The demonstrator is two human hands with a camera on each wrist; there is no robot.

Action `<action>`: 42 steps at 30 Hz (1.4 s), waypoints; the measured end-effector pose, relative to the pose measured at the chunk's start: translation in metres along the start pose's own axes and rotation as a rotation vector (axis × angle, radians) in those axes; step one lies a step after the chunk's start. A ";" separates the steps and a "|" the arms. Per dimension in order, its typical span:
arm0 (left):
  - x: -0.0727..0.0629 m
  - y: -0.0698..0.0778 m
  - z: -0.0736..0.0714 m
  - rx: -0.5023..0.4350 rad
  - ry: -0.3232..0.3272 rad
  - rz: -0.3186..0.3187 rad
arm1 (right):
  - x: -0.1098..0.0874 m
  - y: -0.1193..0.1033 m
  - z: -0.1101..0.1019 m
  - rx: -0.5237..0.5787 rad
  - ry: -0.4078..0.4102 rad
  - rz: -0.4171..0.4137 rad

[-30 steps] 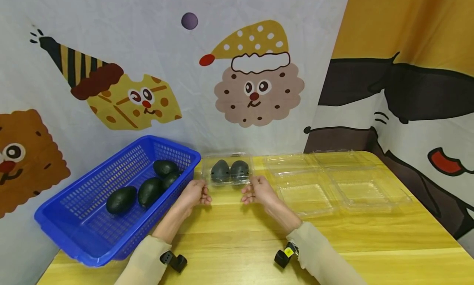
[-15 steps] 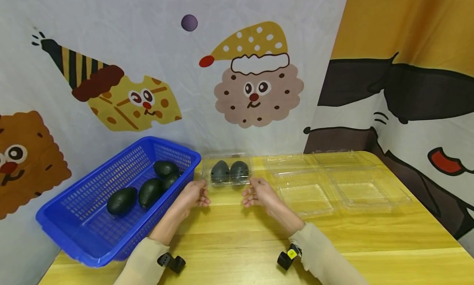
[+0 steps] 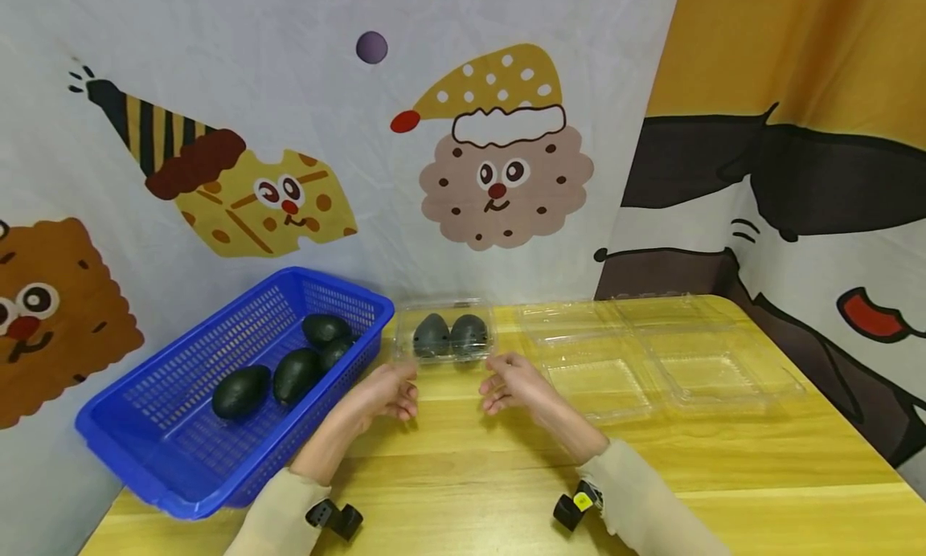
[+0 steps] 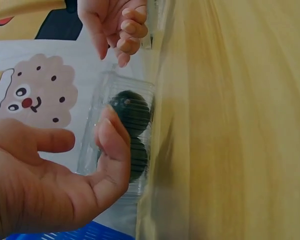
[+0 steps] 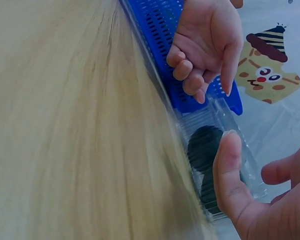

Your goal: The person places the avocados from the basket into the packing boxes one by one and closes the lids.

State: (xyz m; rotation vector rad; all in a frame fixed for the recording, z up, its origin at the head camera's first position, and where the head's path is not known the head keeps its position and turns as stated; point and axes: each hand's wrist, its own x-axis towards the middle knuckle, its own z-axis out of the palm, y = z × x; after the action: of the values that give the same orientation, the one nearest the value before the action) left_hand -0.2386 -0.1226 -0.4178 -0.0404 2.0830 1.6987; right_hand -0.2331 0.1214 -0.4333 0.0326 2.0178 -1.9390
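Observation:
A clear plastic clamshell box (image 3: 444, 355) stands at the table's back edge, its lid down over two dark avocados (image 3: 469, 336). Just in front of its left corner hovers my left hand (image 3: 387, 391), fingers loosely bent and holding nothing. My right hand (image 3: 517, 387) is off the box's right corner, equally relaxed. Both wrist views show a gap between thumb and fingers, with the box (image 4: 121, 82) beyond the left hand (image 4: 55, 175) and past the fingers of the right hand (image 5: 260, 200). At the left, a blue plastic basket (image 3: 166, 459) holds several avocados (image 3: 242, 391).
Several clear plastic containers (image 3: 596, 387) lie open on the wooden table (image 3: 463, 476) to the right of the box. A printed cloth (image 3: 347, 138) hangs right behind the table. The blue basket's side rises close to my left forearm.
Both hands have come off the front corners of the clamshell box and drawn back slightly toward me. The box and avocados stay where they were.

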 end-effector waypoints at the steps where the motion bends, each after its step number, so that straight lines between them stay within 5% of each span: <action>1: -0.001 0.000 0.001 0.013 -0.017 0.005 | -0.001 -0.001 0.000 -0.011 -0.010 -0.003; 7: -0.009 0.005 0.007 0.047 -0.061 0.019 | -0.007 -0.007 -0.003 -0.081 -0.042 -0.011; 24: -0.020 0.021 0.021 0.065 -0.040 0.106 | -0.018 -0.022 -0.019 -0.208 -0.129 -0.167; 42: -0.022 0.024 0.025 0.059 -0.059 0.157 | -0.028 -0.028 -0.045 -0.298 -0.100 -0.286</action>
State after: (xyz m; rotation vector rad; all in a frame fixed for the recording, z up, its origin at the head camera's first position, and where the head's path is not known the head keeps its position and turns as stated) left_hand -0.2182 -0.0989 -0.3917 0.1943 2.1396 1.7036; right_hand -0.2236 0.1693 -0.3983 -0.4386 2.3212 -1.7290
